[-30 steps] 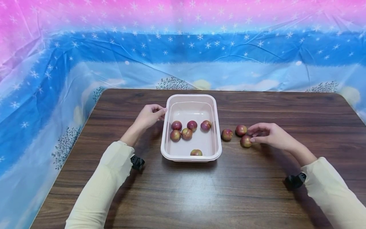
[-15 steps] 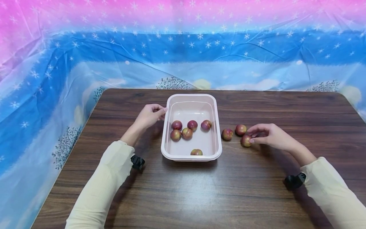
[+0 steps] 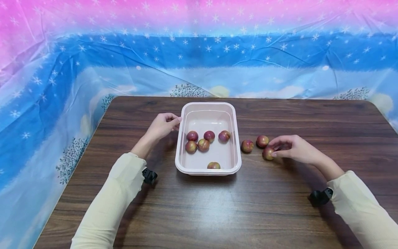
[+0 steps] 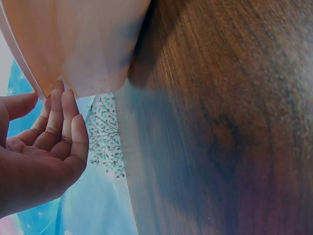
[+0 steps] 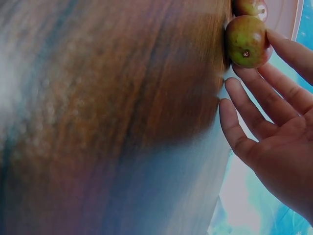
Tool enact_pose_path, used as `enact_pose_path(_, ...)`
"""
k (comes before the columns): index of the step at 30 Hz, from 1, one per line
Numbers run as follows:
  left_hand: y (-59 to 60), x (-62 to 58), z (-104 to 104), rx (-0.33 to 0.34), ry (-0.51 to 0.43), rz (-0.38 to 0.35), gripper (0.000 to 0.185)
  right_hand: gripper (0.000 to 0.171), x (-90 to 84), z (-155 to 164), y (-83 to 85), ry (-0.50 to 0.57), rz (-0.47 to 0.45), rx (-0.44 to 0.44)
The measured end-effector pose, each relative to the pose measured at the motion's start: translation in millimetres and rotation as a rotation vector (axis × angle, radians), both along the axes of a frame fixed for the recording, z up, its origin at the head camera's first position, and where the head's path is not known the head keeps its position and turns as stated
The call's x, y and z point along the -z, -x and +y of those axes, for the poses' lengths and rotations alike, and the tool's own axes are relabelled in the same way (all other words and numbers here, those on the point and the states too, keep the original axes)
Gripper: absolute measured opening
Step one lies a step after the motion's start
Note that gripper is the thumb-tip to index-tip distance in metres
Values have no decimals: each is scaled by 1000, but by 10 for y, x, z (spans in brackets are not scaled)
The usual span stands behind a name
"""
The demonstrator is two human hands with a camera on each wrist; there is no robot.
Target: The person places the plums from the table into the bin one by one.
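Note:
A pale pink plastic basin stands mid-table with several red and yellow-green plums in it. At its far left rim my left hand pinches the edge; in the left wrist view its thumb and fingertips meet at the rim and outer wall. To the right of the basin, my right hand holds a plum between thumb and fingers, low at the table. The right wrist view shows that plum with the thumb on one side and fingers beneath, the other fingers spread.
Two more loose plums lie between the basin and my right hand: one plum close by the basin's right wall, another plum just behind the held one. The dark wood table ends at a snowflake-printed cloth at the back and left.

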State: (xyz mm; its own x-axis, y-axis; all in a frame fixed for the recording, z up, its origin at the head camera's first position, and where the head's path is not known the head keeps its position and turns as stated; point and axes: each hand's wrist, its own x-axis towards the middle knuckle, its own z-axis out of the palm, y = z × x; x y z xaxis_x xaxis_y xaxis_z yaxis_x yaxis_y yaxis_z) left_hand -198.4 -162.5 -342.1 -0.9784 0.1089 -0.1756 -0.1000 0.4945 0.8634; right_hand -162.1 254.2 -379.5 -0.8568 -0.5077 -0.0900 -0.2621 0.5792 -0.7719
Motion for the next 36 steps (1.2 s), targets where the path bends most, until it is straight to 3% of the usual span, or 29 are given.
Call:
enact_pose_path(17, -4, -3, 4, -4, 4, -2, 31, 28, -66, 9, -23, -28, 14, -3)
enact_pose_path(27, 0, 2, -1, -1, 10, 4, 31, 31, -176, 15, 6, -89, 40, 21)
enact_pose_path(36, 2, 9, -6, 0, 7, 1, 31, 31, -345, 1, 69, -80, 89, 13)
